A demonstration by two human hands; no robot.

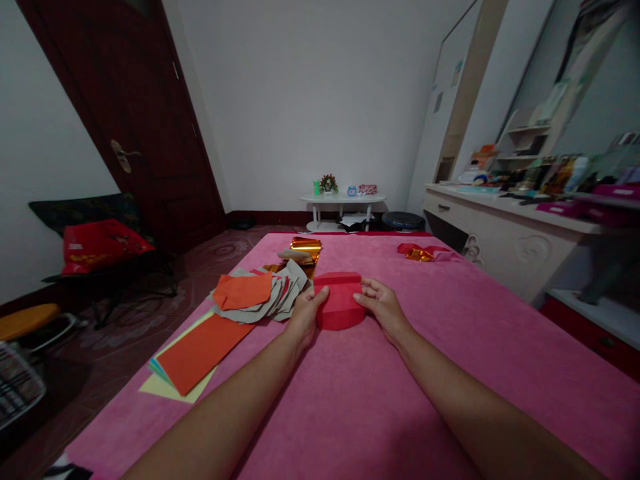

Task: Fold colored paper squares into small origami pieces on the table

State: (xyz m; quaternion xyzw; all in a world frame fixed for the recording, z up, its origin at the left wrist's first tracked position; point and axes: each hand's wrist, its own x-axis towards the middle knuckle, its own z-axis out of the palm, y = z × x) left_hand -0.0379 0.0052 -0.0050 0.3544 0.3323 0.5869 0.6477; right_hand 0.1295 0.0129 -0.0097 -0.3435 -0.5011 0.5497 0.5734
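Observation:
A red folded paper [341, 304], creased across its top and lower part, is held up between both hands over the pink cloth. My left hand [306, 312] pinches its left edge, with the thumb on the front. On the right edge, my right hand [383, 303] grips it the same way, thumb in front and fingers behind. Close to my left hand lies a pile of grey cut paper pieces [286, 297], topped by an orange piece [243, 291]. Nearer to me, an orange sheet [203, 353] rests on yellow and blue-green sheets.
Gold foil [307, 248] lies beyond the grey pile. Red and gold scraps [420, 253] sit at the table's far right. The pink-covered table [450, 347] has a white dresser [500, 227] to its right. A chair with a red bag [103, 245] stands at left.

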